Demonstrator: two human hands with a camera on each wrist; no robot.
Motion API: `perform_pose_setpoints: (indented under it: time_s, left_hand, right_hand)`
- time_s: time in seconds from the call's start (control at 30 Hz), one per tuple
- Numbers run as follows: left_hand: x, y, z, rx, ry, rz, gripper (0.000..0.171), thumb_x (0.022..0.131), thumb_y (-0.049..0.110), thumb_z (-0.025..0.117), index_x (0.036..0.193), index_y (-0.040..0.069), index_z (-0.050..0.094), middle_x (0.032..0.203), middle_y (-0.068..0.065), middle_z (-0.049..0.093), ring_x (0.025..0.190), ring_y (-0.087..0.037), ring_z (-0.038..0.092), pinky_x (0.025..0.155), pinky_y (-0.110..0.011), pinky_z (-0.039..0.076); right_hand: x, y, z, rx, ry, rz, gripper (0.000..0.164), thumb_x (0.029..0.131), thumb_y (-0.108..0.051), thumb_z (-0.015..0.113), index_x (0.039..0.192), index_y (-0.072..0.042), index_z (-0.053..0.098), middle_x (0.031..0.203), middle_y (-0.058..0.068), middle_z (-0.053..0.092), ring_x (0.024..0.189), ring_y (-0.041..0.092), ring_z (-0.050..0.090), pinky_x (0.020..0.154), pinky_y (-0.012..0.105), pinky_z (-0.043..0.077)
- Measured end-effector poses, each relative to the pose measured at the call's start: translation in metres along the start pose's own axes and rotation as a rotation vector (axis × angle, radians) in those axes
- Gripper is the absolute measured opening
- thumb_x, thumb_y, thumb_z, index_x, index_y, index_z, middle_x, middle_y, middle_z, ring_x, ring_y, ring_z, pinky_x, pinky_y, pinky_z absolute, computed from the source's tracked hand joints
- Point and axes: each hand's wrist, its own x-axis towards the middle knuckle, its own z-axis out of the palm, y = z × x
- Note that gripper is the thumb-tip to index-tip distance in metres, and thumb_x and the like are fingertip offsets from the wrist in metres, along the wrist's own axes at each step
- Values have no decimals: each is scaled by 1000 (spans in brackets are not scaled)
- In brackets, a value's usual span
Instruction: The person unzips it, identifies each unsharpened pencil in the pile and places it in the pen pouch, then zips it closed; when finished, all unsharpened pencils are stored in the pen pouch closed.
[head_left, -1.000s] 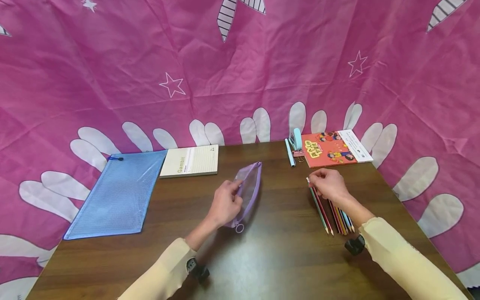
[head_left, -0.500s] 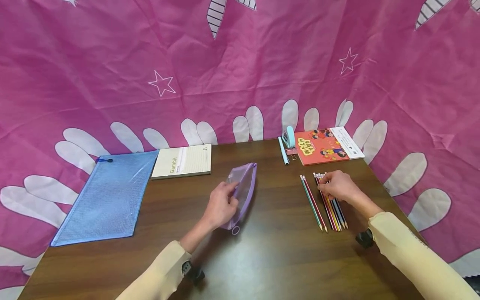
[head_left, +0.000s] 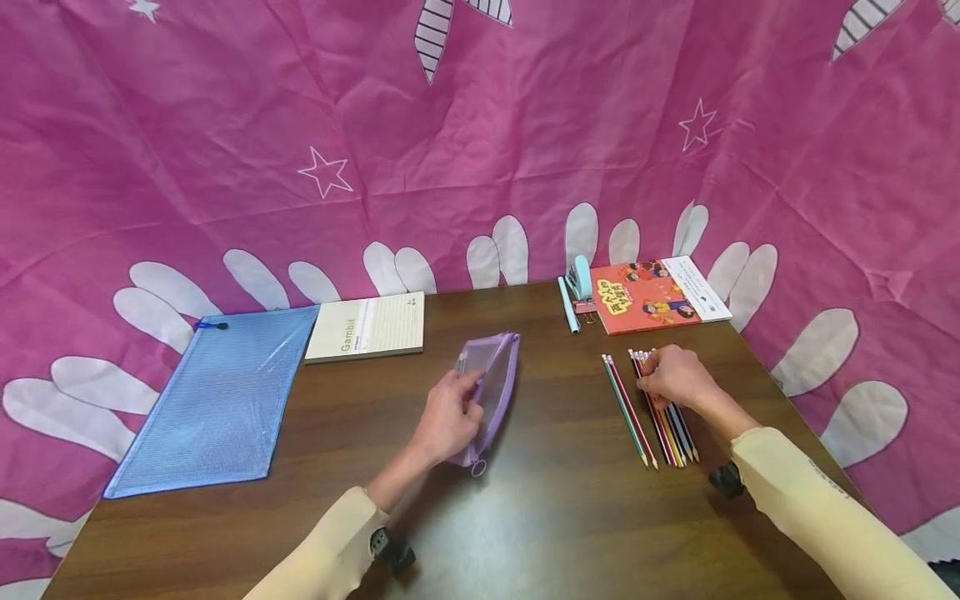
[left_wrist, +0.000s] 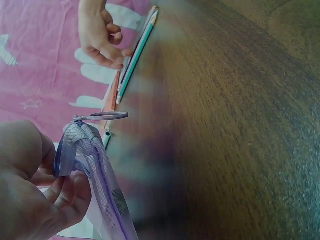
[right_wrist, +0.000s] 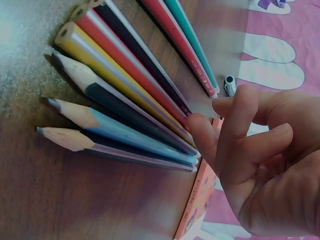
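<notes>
My left hand [head_left: 448,417] pinches one side of a purple mesh zip pouch [head_left: 498,387]. In the left wrist view the pouch [left_wrist: 100,175] gapes at its zip, with a ring pull [left_wrist: 105,116] at the end. My right hand [head_left: 678,379] is over the eraser ends of a row of several pencils [head_left: 670,433]. From the right wrist, its loosely bent fingers [right_wrist: 200,132] show a fingertip at the end of a striped pencil [right_wrist: 135,60], with no pencil visibly gripped. Left of that row, two pencils, green and red [head_left: 628,408], lie together.
A blue mesh zip folder [head_left: 217,400] lies at the left, beside a cream notebook [head_left: 367,327]. At the back right are a light blue pen [head_left: 567,305], a light blue stapler [head_left: 580,277], a pink binder clip [head_left: 585,307] and a red book [head_left: 648,296]. Pink cloth hangs behind.
My right hand has moved from the two separate pencils rightward to the larger row, leaving those two lying on the table. My left hand stays at the pouch. The head view shifted slightly.
</notes>
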Motion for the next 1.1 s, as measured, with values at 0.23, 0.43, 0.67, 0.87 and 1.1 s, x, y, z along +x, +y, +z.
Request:
perform_pose_setpoints:
  time_s: [0.23,0.43,0.67,0.87,1.1]
  left_hand:
    - [-1,0,2,-16,-5,-6,55,72,-10,60,126,-10,63,96,-16,61,77,-22,60,64,-25,53]
    - [-2,-1,2,8,2,16,54,71,-10,59,124,-10,64,92,-14,61,76,-21,59,64,-27,53]
    - [-2,-2,3,11,11,24,54,71,-10,60,124,-10,64,93,-15,61,76,-22,60,64,-29,53]
    - [-5,-2,6,2,3,10,54,71,-10,60,125,-10,63,92,-13,60,76,-21,59,64,-27,52]
    - [-4,-3,4,-4,26,25,53,71,-10,61,124,-11,63,92,-14,60,75,-20,58,64,-26,52]
  right_hand:
    - [1,-2,7,-18,3,21,14,87,-7,68,87,6,64,60,6,61,50,15,65,51,29,53]
    - [2,-7,12,-97,17,29,12,87,-9,68,85,2,62,59,5,60,48,14,63,53,33,50]
    - [8,-12,15,-202,12,57,19,87,-12,69,95,3,61,72,9,60,51,16,61,51,36,48]
    - [11,-16,20,-245,-2,72,19,87,-12,70,95,3,61,72,10,58,53,18,59,51,34,47]
    - [12,-19,16,-216,4,63,22,86,-12,73,96,3,61,77,11,61,59,20,61,53,37,49]
